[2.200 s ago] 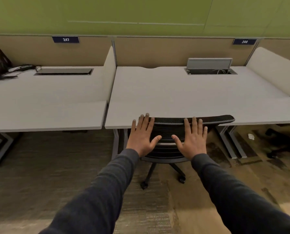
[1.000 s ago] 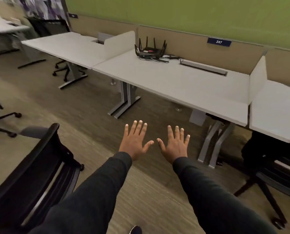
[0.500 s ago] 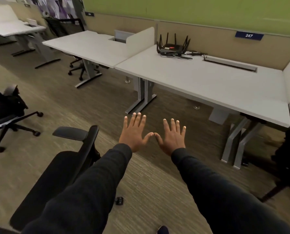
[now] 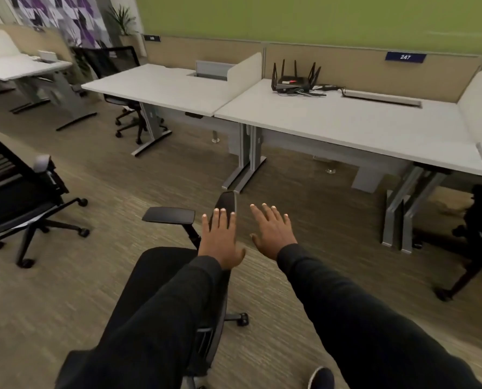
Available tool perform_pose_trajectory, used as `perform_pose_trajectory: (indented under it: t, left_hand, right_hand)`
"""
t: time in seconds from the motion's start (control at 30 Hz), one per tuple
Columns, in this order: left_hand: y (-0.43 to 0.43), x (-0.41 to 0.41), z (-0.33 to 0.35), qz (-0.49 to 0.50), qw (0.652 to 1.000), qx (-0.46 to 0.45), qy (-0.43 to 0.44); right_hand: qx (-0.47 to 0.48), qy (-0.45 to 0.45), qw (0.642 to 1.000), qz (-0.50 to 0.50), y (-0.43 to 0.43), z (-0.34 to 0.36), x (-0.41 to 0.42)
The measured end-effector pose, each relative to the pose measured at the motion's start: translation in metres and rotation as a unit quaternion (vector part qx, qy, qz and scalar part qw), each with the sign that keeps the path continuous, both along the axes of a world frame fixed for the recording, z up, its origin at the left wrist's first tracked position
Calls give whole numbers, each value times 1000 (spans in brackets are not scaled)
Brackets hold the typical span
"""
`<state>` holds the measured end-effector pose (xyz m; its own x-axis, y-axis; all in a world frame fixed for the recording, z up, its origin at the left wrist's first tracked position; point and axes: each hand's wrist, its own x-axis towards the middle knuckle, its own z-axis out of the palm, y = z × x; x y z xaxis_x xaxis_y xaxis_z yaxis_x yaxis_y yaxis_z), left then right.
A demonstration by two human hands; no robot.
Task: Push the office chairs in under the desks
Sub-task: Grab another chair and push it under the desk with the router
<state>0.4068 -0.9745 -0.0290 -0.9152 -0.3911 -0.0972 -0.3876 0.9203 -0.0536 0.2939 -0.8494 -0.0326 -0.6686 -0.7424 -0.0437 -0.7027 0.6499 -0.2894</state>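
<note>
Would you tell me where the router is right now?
The router sits at the back left of the desk labelled 247, beside the white divider.

Head-worn camera looks forward and down, close above the office chair (image 4: 161, 265).

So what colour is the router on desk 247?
Black router, with upright antennas; clearest in the head view.

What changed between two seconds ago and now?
Both hands left the mesh-backed chair already pushed under desk 248. The view turned left to desk 247, and a loose black office chair came in under the arms. The left hand now sits over its backrest top; the right hand hovers beside. Both stay open; the black router is unmoved.
</note>
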Motion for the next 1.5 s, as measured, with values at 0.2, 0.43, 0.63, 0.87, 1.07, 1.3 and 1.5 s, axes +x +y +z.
perform_pose_trajectory:
  t: [0.2,0.43,0.63,0.87,1.07,1.3,1.5]
  left_hand:
    - [10,46,-35,188,952,219,-104]
    - [2,57,-59,122,934,329,-70]
    - [-1,91,-50,88,926,357,-87]
    - [-2,125,-40,15,940,314,-132]
    - [3,113,-29,-32,933,323,-156]
    - [19,83,-28,-86,932,306,-176]
    - [21,54,-25,-122,929,291,-192]
  right_hand:
    - [112,-5,988,107,-28,-6,52]
    - [188,35,966,171,-24,-22,74]
    - [183,72,952,235,-17,-29,77]
    - [161,105,944,268,-28,-35,82]
    - [165,117,952,229,-11,-33,77]
    - [147,102,970,162,24,-35,58]
    - [158,71,979,105,39,-30,38]
